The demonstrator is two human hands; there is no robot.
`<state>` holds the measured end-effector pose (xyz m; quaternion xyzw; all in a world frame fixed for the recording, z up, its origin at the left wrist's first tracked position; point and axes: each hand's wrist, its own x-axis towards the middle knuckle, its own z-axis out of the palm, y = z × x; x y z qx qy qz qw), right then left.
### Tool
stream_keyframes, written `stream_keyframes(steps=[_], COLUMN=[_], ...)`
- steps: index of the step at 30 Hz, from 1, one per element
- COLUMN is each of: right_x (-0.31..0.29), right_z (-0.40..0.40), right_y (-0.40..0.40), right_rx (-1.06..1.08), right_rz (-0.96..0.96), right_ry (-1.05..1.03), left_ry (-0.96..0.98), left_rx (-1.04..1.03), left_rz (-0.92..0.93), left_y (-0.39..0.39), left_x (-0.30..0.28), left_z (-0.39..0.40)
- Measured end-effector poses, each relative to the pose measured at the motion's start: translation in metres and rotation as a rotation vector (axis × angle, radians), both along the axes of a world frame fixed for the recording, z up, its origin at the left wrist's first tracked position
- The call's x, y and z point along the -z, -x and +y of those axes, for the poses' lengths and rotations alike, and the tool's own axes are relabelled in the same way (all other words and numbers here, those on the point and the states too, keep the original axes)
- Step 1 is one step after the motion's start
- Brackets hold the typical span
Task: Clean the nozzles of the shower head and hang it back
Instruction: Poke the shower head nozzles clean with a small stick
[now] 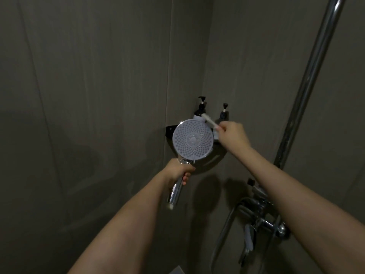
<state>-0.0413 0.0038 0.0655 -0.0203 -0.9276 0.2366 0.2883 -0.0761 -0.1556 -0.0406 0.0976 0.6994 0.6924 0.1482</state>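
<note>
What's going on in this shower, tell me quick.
A person is cleaning a shower head. The left hand grips its chrome handle and holds the nozzle face toward the camera. The right hand holds a small white brush by its end; the brush tip sits just past the head's upper right rim, not on the nozzles at this moment. Behind, two pump bottles stand on a corner shelf. The head is not yet hung back.

Probably bathroom: mixer tap, riser rail
</note>
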Motion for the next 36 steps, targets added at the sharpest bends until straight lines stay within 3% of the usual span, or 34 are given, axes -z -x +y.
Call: stream_keyframes(steps=[2, 4, 8, 9, 12, 14, 15, 17, 19, 23, 25, 29, 31, 34, 36], right_x=[0.014, 0.028, 0.016, 0.013, 0.02, 0.031, 0.03, 0.022, 0.015, 0.028, 0.039, 0.022, 0.022, 0.042, 0.051], right_z=[-0.024, -0.03, -0.004, -0.005, -0.029, -0.034, -0.026, -0.002, 0.01, -0.032, -0.038, 0.002, 0.0, -0.035, -0.027], right_y=[-0.01, -0.009, 0.003, 0.001, -0.013, -0.016, -0.011, 0.0, -0.003, -0.02, -0.017, -0.002, -0.007, -0.023, -0.016], right_rx=[-0.14, -0.106, 0.105, 0.095, -0.097, -0.108, -0.019, 0.158, 0.195, -0.088, -0.087, 0.195, 0.12, -0.11, -0.028], right_rz=[-0.141, -0.198, -0.076, -0.041, -0.106, -0.157, -0.16, -0.135, -0.064, -0.079, -0.147, -0.154, -0.115, -0.153, -0.207], right_ry=[-0.283, -0.425, 0.058, 0.051, -0.289, -0.443, -0.389, -0.09, 0.062, -0.331, -0.413, 0.06, -0.04, -0.392, -0.41], left_ry=[-0.008, -0.005, 0.01, 0.009, 0.01, 0.003, 0.004, 0.024, 0.031, 0.009, 0.021, 0.054, 0.031, 0.01, 0.024], left_rx=[0.001, 0.006, 0.0, 0.001, 0.017, 0.02, 0.018, 0.006, 0.002, 0.001, 0.002, -0.016, -0.012, -0.014, -0.014], left_rz=[-0.014, -0.017, -0.007, -0.008, -0.007, -0.008, -0.007, 0.001, 0.01, 0.005, 0.003, 0.009, -0.004, -0.005, 0.005], left_y=[0.001, 0.0, -0.004, -0.005, -0.006, -0.007, -0.008, -0.009, -0.011, -0.008, -0.009, -0.012, -0.011, -0.009, -0.01], left_x=[0.001, 0.001, 0.002, 0.003, 0.003, 0.001, 0.0, -0.001, 0.001, 0.002, 0.003, 0.008, 0.01, 0.01, 0.01], left_z=[0.0, 0.0, -0.001, -0.001, -0.002, -0.003, -0.005, -0.007, -0.01, -0.011, -0.009, -0.009, -0.01, -0.01, -0.008])
